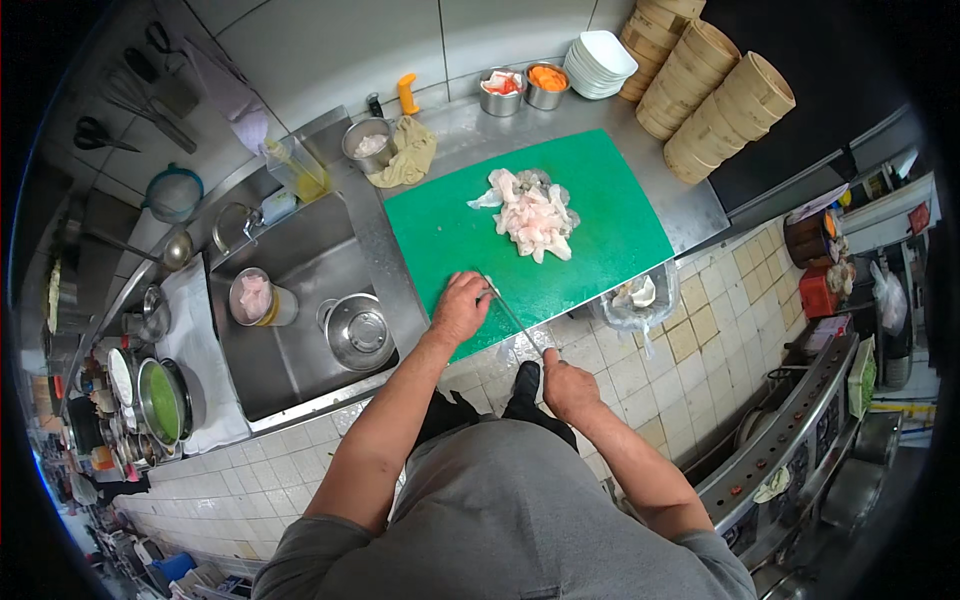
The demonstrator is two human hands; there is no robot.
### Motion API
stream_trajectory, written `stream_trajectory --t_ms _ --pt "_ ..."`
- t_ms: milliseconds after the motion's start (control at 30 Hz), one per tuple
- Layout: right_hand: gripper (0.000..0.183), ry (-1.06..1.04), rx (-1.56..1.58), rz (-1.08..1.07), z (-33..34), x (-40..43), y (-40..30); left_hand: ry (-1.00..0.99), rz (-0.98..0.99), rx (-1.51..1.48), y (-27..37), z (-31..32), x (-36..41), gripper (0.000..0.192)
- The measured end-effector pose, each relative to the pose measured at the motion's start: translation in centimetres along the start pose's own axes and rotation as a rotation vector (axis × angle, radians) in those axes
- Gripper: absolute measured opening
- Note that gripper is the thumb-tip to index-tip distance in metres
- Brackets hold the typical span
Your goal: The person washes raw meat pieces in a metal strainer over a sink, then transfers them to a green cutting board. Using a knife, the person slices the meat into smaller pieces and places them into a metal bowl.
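My right hand (pixel 570 384) grips the handle of a knife (pixel 516 319), whose blade slants up and left over the near edge of a green cutting board (pixel 427 232). Against the board, the curled fingers of my left hand (pixel 459 307) hold a small pale piece of flesh (pixel 491 284) right by the blade; most of that piece is hidden. A heap of pale pink, raw fish-like pieces (pixel 534 216) lies farther back on the board, with some greyish translucent ones at its back and right edges.
Left of the board is a steel sink (pixel 300 367) holding a container of pink flesh (pixel 255 296) and a metal strainer (pixel 361 332). Steel tubs (pixel 501 103), stacked white dishes (pixel 600 64) and bamboo steamers (pixel 727 116) line the back. A lined bin (pixel 637 300) stands below the board's right side.
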State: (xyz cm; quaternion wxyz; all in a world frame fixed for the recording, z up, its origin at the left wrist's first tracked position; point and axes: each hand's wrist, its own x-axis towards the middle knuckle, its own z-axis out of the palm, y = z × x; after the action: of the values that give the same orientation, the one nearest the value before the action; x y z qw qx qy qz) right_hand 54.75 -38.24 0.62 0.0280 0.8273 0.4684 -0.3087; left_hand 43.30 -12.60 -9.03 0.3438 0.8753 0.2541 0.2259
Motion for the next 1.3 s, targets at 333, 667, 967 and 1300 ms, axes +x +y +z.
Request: stream_trajectory --t_ms 333,667,967,1300 --pt "0.023 0.066 0.079 -0.080 -1.9 7.5 -2.8 0.038 -0.031 -0.068 0.4 -0.4 -0.1 0.019" --pt "0.024 -0.062 0.051 -0.017 0.6 2.4 -1.5 0.043 0.028 -0.007 -0.5 -0.8 -0.4 0.015" --pt "0.027 0.013 0.072 -0.065 -3.2 7.3 -4.3 0.097 -0.127 -0.163 -0.8 -0.6 -1.0 0.020" --pt "0.027 -0.078 0.051 0.002 0.2 1.5 -2.6 0.071 -0.008 -0.015 -1.3 -0.7 -1.0 0.016"
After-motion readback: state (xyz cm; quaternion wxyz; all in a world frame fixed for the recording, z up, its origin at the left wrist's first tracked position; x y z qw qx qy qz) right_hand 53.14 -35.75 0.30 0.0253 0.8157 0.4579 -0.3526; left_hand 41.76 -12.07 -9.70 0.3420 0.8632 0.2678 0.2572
